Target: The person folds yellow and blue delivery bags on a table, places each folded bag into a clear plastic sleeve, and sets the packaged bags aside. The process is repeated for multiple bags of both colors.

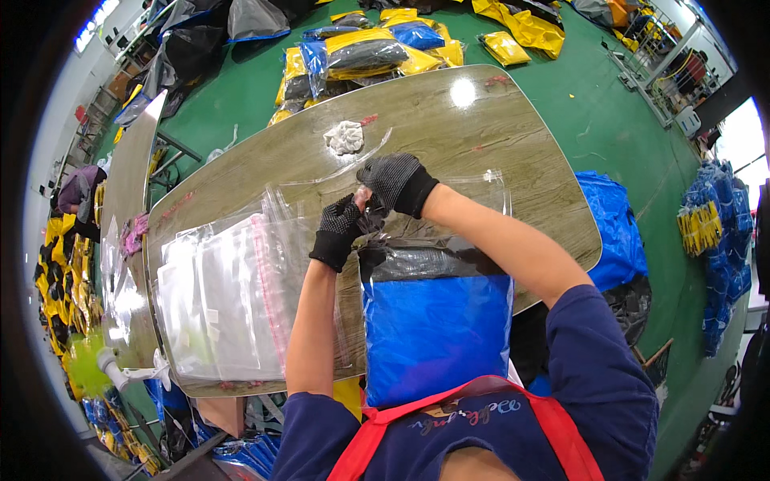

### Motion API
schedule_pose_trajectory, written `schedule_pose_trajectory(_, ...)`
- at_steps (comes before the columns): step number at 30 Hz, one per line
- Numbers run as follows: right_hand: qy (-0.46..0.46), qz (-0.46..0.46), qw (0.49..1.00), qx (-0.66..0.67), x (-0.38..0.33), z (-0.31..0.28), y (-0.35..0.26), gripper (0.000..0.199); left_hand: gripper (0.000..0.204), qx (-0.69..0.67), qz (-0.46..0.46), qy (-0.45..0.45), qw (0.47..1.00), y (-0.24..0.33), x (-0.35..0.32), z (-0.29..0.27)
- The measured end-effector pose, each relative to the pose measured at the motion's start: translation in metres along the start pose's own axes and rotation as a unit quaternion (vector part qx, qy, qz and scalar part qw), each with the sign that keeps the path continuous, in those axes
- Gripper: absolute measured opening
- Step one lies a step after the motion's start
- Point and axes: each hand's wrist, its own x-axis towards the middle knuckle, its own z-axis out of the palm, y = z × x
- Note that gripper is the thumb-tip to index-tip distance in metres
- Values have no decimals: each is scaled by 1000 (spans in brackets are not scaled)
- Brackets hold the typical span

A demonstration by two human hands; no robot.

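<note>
A clear plastic bag (pixel 481 196) lies in front of me with its loose upper end on the table. Inside it is a folded blue and black sheet-like item (pixel 437 329), close against my body. My left hand (pixel 340 228), in a black dotted glove, is closed on the bag's upper left corner. Beside it my right hand (pixel 395 184), gloved alike, pinches the same corner, fingertips nearly touching the left's. Just beyond them a thin clear strip (pixel 377 148) curves across the table; whether it is held I cannot tell.
A stack of clear bags (pixel 216 297) lies at the left on the wood-grain table (pixel 449 120). A crumpled white wad (pixel 345 138) sits beyond my hands. Yellow, blue and grey packed bundles (pixel 369 56) are piled past the far edge; blue sheeting (pixel 609 228) is at the right.
</note>
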Motion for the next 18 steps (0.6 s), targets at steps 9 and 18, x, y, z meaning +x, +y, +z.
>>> schedule_pose_trajectory(9,558,379,734,-76,-147,-146,273,19,48,-190,-128,-20,973,-16,15,-21)
schedule_pose_trajectory(18,28,391,579,715,-134,-26,107,38,38,163,-79,-106,978,33,13,-60)
